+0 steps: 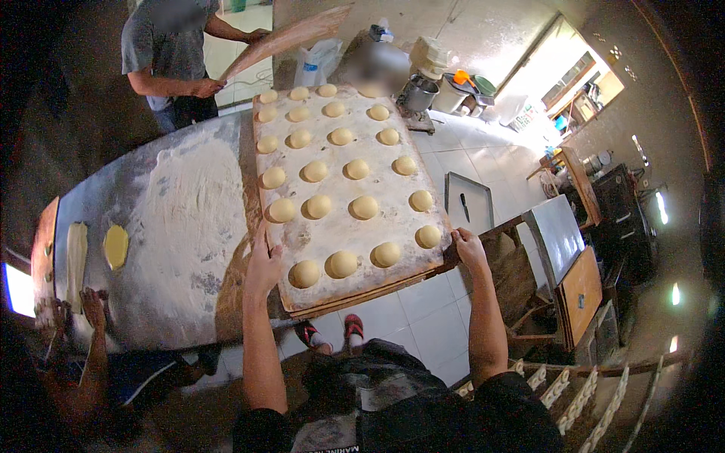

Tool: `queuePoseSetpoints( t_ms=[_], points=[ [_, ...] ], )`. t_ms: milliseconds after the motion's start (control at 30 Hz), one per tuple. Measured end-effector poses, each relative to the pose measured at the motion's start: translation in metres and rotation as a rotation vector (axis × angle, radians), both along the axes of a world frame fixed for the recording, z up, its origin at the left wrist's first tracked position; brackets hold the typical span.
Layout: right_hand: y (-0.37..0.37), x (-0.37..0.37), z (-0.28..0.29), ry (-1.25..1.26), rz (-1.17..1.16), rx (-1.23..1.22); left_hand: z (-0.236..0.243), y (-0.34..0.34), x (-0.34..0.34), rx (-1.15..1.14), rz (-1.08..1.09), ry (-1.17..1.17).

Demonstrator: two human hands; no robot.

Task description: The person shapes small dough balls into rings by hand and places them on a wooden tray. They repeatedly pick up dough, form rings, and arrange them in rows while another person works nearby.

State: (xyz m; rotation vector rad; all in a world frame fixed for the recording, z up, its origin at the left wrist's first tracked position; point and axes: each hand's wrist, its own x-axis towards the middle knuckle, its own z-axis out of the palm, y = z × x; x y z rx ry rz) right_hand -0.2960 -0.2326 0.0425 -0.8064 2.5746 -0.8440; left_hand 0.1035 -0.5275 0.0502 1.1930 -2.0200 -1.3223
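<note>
I grip a floured wooden board [343, 230] from both sides, with several rounded pale dough balls [365, 207] spread over it in rows. My left hand [266, 258] is closed on the board's left edge near its front, partly hidden by it. On the opposite edge, slightly higher in the picture, my right hand [468, 246] holds the board, fingers curled round the rim. More board layers show along the front edge, under the top one. The board's left side borders or overlaps a metal worktable [136, 302] dusted with flour.
A person [162, 75] at top left holds a long board. Another person's hands [75, 309] work at a dough strip [77, 264] beside yellow dough [115, 247]. Buckets and pots [421, 94] line the back. A tray with a knife [464, 208], wooden stands [578, 294] and racked dough [581, 400] are rightward.
</note>
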Motion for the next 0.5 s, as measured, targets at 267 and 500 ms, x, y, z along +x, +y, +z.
queuePoseSetpoints(
  t_ms=[267, 500],
  points=[
    [0.027, 0.003, -0.019, -0.456, -0.208, -0.533, 0.015, 0.042, 0.020, 0.010, 0.175, -0.012],
    [0.224, 0.033, -0.224, -0.666, -0.331, -0.460, -0.141, 0.192, 0.131, -0.390, 1.021, 0.320]
  ],
)
